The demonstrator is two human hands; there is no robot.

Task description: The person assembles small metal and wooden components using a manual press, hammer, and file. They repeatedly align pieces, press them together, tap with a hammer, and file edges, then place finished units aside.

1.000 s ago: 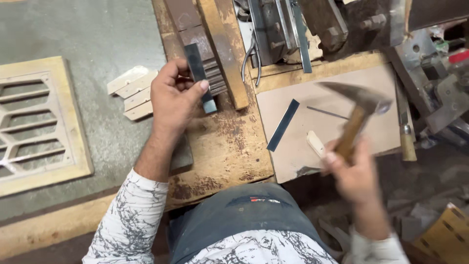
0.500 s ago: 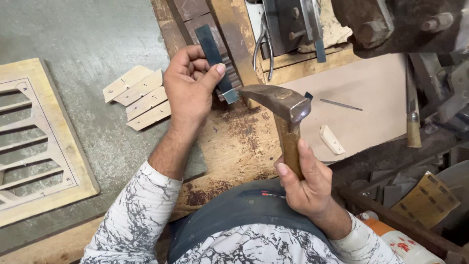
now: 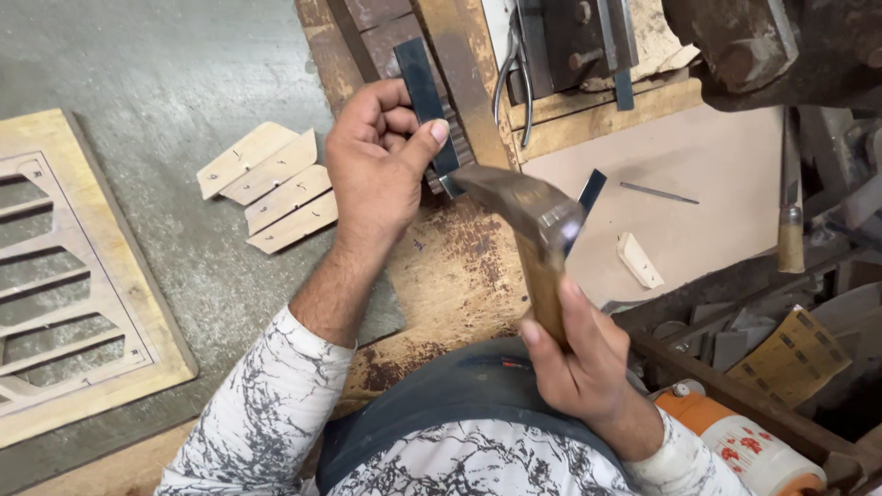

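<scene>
My left hand (image 3: 381, 170) grips a flat dark metal blade (image 3: 421, 87) and holds it against the worn wooden workbench (image 3: 450, 266), thumb pressed on its face. My right hand (image 3: 579, 354) is closed round the wooden handle of a hammer (image 3: 524, 207). The steel head of the hammer sits right at the lower end of the blade, just under my left thumb. A second dark blade (image 3: 590, 191) pokes out behind the hammer head.
Several small cut wooden pieces (image 3: 271, 184) lie on the grey floor left of the bench. A wooden lattice frame (image 3: 64, 276) lies at far left. A pale board (image 3: 680, 220) holds a small wood offcut (image 3: 638, 260) and a thin nail (image 3: 657, 193). Metal tools and clutter fill the right.
My right hand swung the hammer from the raised position at right down to the blade's lower end. My left hand kept holding the blade. The view shifted slightly.
</scene>
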